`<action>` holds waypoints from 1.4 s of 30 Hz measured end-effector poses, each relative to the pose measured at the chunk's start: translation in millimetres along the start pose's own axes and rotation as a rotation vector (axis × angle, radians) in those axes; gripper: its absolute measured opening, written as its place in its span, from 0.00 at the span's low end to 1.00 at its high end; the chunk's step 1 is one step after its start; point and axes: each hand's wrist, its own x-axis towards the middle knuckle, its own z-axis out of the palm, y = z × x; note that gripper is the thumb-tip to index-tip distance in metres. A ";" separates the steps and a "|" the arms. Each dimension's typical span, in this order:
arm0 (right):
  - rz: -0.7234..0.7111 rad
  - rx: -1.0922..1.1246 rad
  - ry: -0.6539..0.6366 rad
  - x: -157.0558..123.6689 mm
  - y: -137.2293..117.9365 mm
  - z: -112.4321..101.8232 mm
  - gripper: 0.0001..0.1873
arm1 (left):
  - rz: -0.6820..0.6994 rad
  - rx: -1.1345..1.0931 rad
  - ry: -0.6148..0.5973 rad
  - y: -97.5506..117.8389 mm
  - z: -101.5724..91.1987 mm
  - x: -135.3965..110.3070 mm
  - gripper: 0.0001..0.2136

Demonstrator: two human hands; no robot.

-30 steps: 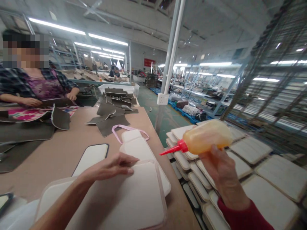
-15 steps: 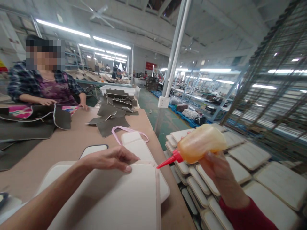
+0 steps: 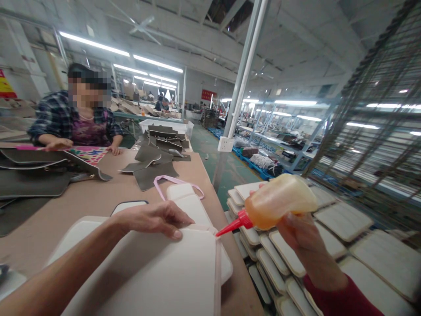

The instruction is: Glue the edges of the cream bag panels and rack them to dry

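Observation:
My left hand (image 3: pixel 161 221) is closed on the top edge of a white panel (image 3: pixel 174 276) with rounded corners and a pale rim strip. Its thumb presses the front face, and the other fingers are partly hidden behind the edge. In my right hand (image 3: pixel 301 237) is a squeeze bottle (image 3: pixel 279 202) of amber liquid, tilted nozzle-down. The red nozzle (image 3: pixel 232 224) has its tip at the panel's upper right corner; whether it touches I cannot tell. Behind lies another white piece (image 3: pixel 189 202), with a pink strap (image 3: pixel 161 186) beside it.
Stacks of white panels (image 3: pixel 345 219) stand low to the right of the brown table (image 3: pixel 131 184). Dark grey sheets (image 3: pixel 148 164) lie further back. Across the table, at left, a co-worker (image 3: pixel 79 118) handles dark pieces (image 3: pixel 39 175). A metal post (image 3: pixel 241 74) rises beyond the table edge.
The view has shifted slightly. The bottle sits a little lower and further right, its nozzle tip still at the panel's corner. The co-worker's dark piece has been laid lower, uncovering more colourful cloth.

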 end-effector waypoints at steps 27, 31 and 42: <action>-0.005 0.009 -0.089 -1.5 6.1 -9.0 0.29 | -0.002 -0.031 0.021 -1.4 -3.7 -0.9 0.18; -0.020 -0.001 -0.122 0.6 7.4 -6.7 0.29 | -0.028 -0.047 0.031 -5.0 -6.6 -3.4 0.17; -0.010 -0.011 -0.161 -4.7 6.5 0.2 0.23 | -0.093 -0.069 0.069 0.8 -7.5 -5.0 0.15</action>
